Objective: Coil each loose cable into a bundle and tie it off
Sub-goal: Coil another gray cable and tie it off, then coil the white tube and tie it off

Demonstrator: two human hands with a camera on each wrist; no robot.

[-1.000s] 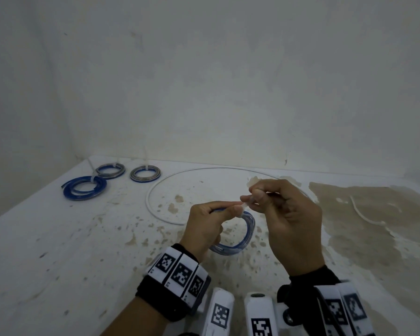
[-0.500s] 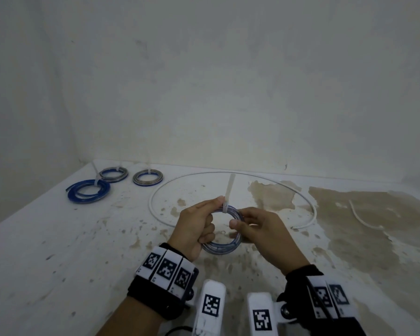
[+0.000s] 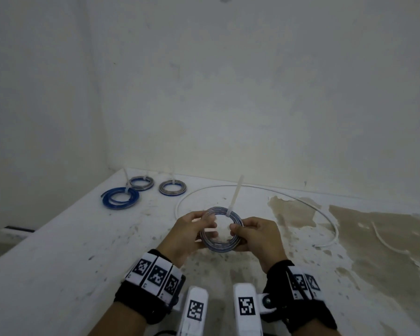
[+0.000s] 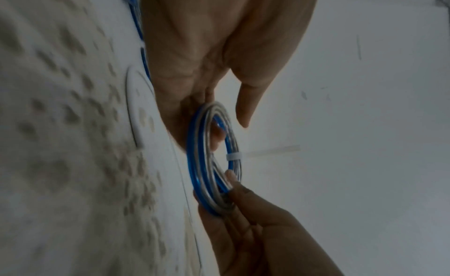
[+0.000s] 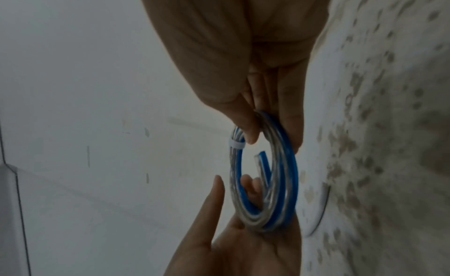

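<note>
Hands meet above the worktop (image 3: 58, 251): left hand (image 3: 187, 235) and right hand (image 3: 257, 236) each pinch opposite sides of the coil (image 3: 222, 230), its tie (image 3: 234, 197) tail pointing up. No legible writing.

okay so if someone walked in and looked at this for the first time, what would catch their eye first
Probably the blue and clear cable coil held up at the centre, gripped by the left hand and right hand, with a white zip tie sticking up from it. Next, three tied coils lying at the table's far left corner.
</note>
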